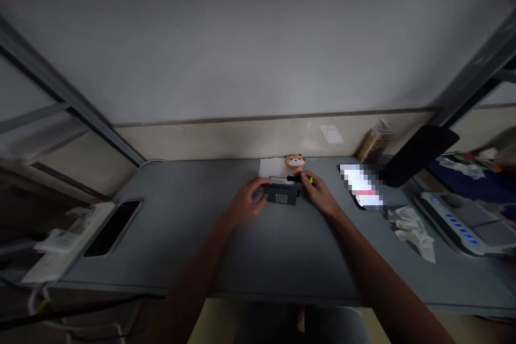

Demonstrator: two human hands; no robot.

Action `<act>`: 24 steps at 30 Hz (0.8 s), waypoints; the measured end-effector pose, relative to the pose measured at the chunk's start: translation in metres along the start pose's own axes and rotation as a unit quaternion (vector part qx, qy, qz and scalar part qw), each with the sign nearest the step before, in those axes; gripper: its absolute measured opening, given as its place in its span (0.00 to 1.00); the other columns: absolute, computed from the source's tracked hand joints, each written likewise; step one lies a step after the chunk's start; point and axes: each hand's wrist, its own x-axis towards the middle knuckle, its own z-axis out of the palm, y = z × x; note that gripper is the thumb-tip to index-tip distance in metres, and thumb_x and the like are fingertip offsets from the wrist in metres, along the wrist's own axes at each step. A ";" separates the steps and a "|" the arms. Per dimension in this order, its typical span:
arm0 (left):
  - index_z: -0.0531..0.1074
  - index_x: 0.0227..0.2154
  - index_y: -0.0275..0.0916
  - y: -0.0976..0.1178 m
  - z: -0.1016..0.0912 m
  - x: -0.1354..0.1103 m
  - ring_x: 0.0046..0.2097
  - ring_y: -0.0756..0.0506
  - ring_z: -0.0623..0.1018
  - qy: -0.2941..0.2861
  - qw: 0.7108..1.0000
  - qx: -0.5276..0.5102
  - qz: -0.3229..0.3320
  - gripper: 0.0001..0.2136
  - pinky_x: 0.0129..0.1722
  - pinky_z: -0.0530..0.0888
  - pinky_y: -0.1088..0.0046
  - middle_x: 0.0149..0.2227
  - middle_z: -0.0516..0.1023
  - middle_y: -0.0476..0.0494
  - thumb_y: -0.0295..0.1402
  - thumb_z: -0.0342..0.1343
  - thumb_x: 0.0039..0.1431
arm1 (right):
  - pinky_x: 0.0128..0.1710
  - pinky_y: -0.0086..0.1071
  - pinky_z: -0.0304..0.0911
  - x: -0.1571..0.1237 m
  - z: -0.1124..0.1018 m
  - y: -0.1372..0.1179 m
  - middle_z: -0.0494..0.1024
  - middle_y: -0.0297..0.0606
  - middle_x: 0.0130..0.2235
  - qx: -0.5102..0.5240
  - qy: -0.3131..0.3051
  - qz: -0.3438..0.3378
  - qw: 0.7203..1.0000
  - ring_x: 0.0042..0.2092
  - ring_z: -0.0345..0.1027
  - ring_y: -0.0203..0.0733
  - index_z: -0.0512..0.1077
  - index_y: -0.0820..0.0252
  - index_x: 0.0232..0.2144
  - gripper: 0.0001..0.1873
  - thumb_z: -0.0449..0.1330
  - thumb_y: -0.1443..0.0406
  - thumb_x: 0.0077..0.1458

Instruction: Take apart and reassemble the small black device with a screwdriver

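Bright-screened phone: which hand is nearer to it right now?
Right. The right hand, holding the screwdriver, is left of the bright-screened phone, not touching it; the left hand is farther left, at the dark box.

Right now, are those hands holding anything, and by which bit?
The left hand holds a dark box by its left end; the right hand holds a screwdriver by its handle.

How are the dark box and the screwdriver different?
The dark box is wide and blocky; the screwdriver is slim. The dark box has a label; the screwdriver has a yellow end. The left hand holds the dark box; the right hand holds the screwdriver. Both have dark parts.
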 end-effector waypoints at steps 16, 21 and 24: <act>0.79 0.45 0.42 -0.008 0.019 0.005 0.42 0.44 0.79 -0.030 0.980 -0.119 -0.155 0.14 0.45 0.76 0.67 0.42 0.81 0.44 0.43 0.57 0.63 | 0.24 0.31 0.50 0.006 -0.010 0.004 0.76 0.32 0.24 0.117 0.133 0.084 0.981 0.23 0.57 0.35 0.79 0.56 0.30 0.31 0.62 0.35 0.45; 0.79 0.41 0.40 -0.007 0.018 0.006 0.39 0.44 0.79 -0.057 0.987 -0.077 -0.130 0.11 0.43 0.77 0.66 0.39 0.81 0.44 0.40 0.56 0.64 | 0.23 0.31 0.49 0.007 -0.010 0.003 0.75 0.31 0.23 0.124 0.145 0.098 0.977 0.22 0.56 0.34 0.79 0.56 0.29 0.32 0.63 0.35 0.42; 0.78 0.46 0.41 -0.009 0.012 0.004 0.44 0.43 0.80 -0.082 0.987 -0.077 -0.113 0.14 0.46 0.78 0.64 0.46 0.81 0.41 0.41 0.56 0.65 | 0.22 0.31 0.48 0.007 -0.010 0.003 0.74 0.31 0.22 0.131 0.150 0.094 0.975 0.22 0.56 0.35 0.79 0.56 0.29 0.31 0.63 0.36 0.42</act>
